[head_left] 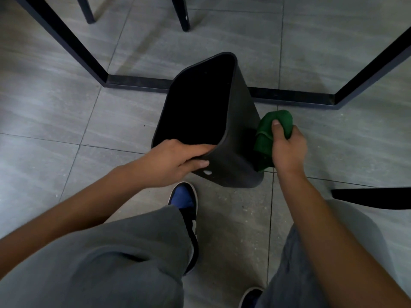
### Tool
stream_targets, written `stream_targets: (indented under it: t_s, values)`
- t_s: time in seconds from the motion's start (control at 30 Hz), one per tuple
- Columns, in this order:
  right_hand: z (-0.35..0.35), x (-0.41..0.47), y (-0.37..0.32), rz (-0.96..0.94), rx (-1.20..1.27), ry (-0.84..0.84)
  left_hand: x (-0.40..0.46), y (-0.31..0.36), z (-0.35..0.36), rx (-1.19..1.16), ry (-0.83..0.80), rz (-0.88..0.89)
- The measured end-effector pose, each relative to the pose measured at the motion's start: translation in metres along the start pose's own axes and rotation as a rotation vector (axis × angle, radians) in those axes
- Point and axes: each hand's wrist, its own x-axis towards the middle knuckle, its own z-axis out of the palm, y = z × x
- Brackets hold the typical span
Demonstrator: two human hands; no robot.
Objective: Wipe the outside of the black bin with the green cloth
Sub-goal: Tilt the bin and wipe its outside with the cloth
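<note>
The black bin [240, 121] stands on the grey tiled floor in the middle of the head view, its open mouth tipped up towards me. My left hand [175, 163] grips the near rim, fingers inside and thumb on the outer wall. My right hand [287, 150] holds the bunched green cloth [269, 132] against the lower right side of the bin.
A black metal table frame [138, 82] runs along the floor right behind the bin, its legs slanting up at both sides. Chair legs [183, 18] stand further back. Another dark bar [373, 197] juts in at the right. My shoe [184, 196] is just before the bin.
</note>
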Motion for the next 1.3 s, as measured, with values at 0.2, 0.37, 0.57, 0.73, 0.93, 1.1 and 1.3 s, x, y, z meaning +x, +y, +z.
stream_targets:
  t_s: [0.2,0.37,0.57,0.73,0.93,1.1,1.3]
  values:
    - [-0.022,-0.002,-0.008,-0.028,0.028,-0.119,0.035,0.017,-0.019,-0.016,0.07,0.033]
    - [-0.042,-0.009,-0.016,-0.062,0.058,-0.125,0.071,0.035,-0.04,-0.02,0.071,0.034]
    - [-0.067,-0.011,-0.017,-0.045,0.15,-0.079,0.125,0.034,-0.063,-0.115,0.067,-0.181]
    - [-0.061,-0.016,-0.012,-0.025,0.202,-0.039,0.123,0.023,-0.062,-0.487,0.045,-0.257]
    - [-0.052,-0.018,-0.011,0.057,0.333,0.025,0.086,0.029,-0.046,-0.479,0.103,-0.33]
    - [-0.036,-0.023,-0.008,0.073,0.293,0.004,0.083,0.035,-0.04,-0.463,0.08,-0.313]
    - [-0.041,-0.008,-0.001,0.097,0.252,0.03,0.086,0.034,-0.041,-0.483,0.171,-0.375]
